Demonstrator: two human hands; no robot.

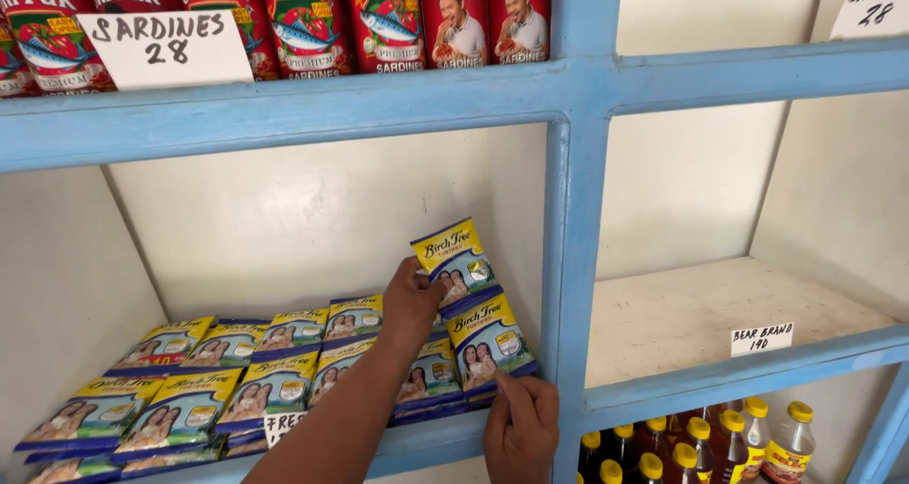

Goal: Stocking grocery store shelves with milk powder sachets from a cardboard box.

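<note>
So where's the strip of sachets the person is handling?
In the head view, the yellow-and-blue sachet strip stands at the right end of the middle shelf, against the blue post, between both hands.

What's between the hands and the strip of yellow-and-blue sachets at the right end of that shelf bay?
Nothing visible. The left hand already grips the upper sachet of the strip, and the right hand pinches the lower sachet at its bottom corner. The blue shelf post stands just right of the strip, not in between.

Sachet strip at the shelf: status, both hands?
Left hand grips yellow-blue sachet strip, held upright. Right hand pinches its lowest sachet. More sachets lie in rows on blue shelf. Nothing blocking.
</note>
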